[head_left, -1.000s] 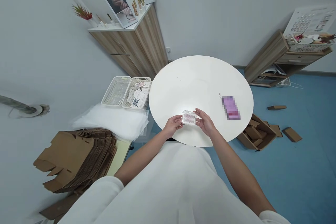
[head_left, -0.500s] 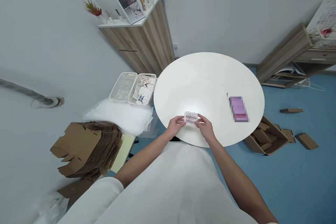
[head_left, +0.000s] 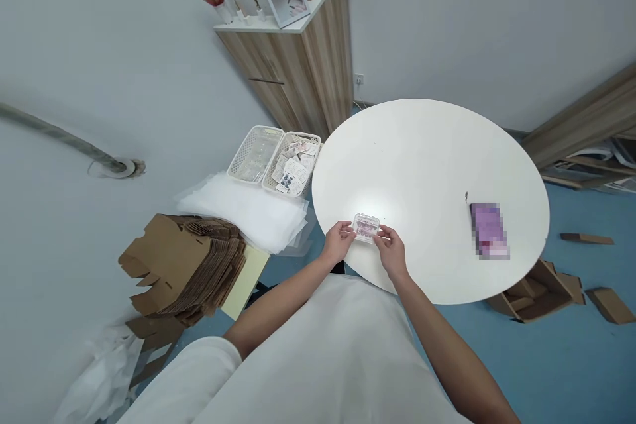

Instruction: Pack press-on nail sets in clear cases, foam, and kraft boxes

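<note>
One clear plastic case [head_left: 366,218], left hand [head_left: 338,242] and right hand [head_left: 391,253] pinching its ends, fingers nearly closed, pink contents [head_left: 366,230] too small to count, two lattice baskets [head_left: 240,160], one pixelated purple oblong [head_left: 489,228]

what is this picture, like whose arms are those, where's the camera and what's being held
There is no machine here: these are a person's own bare arms. The camera is worn on the head, looking forward and down, so the white top at the bottom is the wearer's. The left hand and right hand hold a small clear case between them by its sides. Pinkish pieces show in it, too small to identify. Below is a white table; toward its right side lies a purple item, blurred into blocks. Two white baskets stand beside the table, on the left.
</note>
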Motion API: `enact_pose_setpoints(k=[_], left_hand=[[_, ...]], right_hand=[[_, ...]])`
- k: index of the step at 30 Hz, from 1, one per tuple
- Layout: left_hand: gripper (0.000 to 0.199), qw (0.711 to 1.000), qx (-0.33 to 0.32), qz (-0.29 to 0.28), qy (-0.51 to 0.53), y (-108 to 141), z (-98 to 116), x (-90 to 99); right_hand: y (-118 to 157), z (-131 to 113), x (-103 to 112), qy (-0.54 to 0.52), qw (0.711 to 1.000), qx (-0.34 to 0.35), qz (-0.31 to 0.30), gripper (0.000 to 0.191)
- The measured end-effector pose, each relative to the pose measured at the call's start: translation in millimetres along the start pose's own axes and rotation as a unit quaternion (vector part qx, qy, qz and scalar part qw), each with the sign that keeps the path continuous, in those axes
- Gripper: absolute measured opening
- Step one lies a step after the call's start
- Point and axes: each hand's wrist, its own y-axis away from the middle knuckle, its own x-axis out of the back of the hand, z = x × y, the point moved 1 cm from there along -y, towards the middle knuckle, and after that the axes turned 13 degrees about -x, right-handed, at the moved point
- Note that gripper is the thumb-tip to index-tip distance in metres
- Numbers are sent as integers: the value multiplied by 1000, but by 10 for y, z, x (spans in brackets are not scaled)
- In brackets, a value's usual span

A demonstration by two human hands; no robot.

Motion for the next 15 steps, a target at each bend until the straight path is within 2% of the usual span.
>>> enact_pose_setpoints(k=[4, 8, 12, 15], left_hand=[[29, 999, -5, 19, -31, -151, -123, 293], [36, 997, 14, 43, -62, -431, -301, 559], [45, 995, 42, 29, -90, -813, -419, 748], [47, 995, 48, 11, -86, -1063, -478, 856]], right_hand=[[-112, -48, -389, 56, 998, 6, -26, 52], [-340, -176, -814, 113, 993, -5, -18, 62], [-662, -323, -1165, 130, 991, -23, -13, 63], [-888, -373, -1347, 137, 990, -34, -14, 63]])
